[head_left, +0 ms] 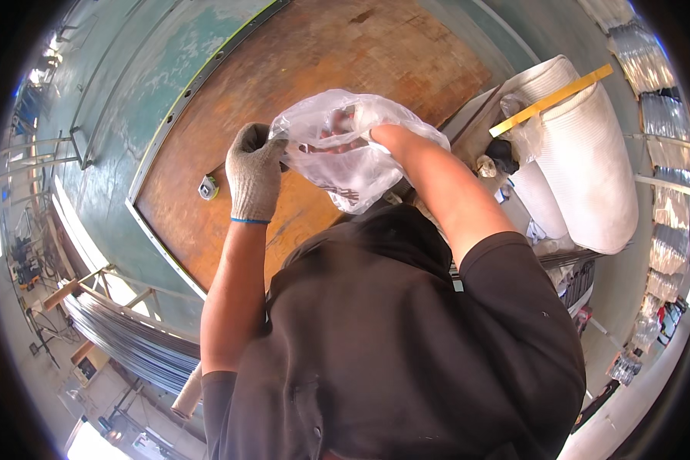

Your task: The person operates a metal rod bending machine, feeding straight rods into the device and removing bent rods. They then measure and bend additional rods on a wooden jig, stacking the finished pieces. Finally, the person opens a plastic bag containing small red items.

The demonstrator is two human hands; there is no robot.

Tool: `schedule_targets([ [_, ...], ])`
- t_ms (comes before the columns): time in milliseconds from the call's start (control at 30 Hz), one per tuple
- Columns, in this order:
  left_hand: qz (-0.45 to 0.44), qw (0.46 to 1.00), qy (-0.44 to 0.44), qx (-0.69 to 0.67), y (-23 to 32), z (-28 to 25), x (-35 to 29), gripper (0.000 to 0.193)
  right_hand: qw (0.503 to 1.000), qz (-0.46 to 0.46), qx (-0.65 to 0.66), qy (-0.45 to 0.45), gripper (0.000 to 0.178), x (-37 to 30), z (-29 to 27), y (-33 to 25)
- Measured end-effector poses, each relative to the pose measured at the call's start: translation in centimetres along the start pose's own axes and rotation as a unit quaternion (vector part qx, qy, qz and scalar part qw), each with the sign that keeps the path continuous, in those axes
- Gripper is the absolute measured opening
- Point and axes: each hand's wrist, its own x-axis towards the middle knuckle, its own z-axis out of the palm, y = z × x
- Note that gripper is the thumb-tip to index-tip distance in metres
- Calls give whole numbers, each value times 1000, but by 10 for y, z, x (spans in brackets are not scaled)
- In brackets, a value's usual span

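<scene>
A clear, thin plastic bag is held up in front of my chest, above the brown worktop. My left hand wears a pale knitted glove and is closed on the bag's left edge, with the fingertips partly hidden. Into the bag reaches my right hand, its wrist at the opening. Crumpled film blurs the right fingers and some reddish shapes beside them, so their grip is unclear. On the worktop, left of the gloved hand, lies a small tape measure.
The rust-brown worktop has a raised metal edge strip on its left. Large white ribbed rolls stand at the right, under a yellow bar. A bundle of long thin rods lies at the lower left.
</scene>
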Motion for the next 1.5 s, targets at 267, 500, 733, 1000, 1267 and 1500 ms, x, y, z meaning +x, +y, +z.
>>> schedule_targets([
  [267, -10, 1000, 8, -15, -6, -3, -1, 11, 1000, 24, -15, -1, 28, -40, -6, -17],
  [500, -16, 1000, 17, -21, -4, -3, -3, 10, 995, 88, -22, -29, 25, -65, 11, -39],
  [733, -32, 999, 29, -19, -4, -6, -6, 14, 999, 34, -33, 22, 22, -59, 8, -7],
  [1000, -31, 998, 31, -35, -16, -11, -7, 11, 996, 45, 12, -69, 17, -80, 0, -29],
  [1267, -25, 999, 34, -16, -8, -10, -4, 11, 926, 254, 246, -131, 36, 14, 23, -4],
  [1500, -26, 999, 44, -7, -11, -15, -4, 13, 989, -10, -98, -113, 29, -16, 21, -21],
])
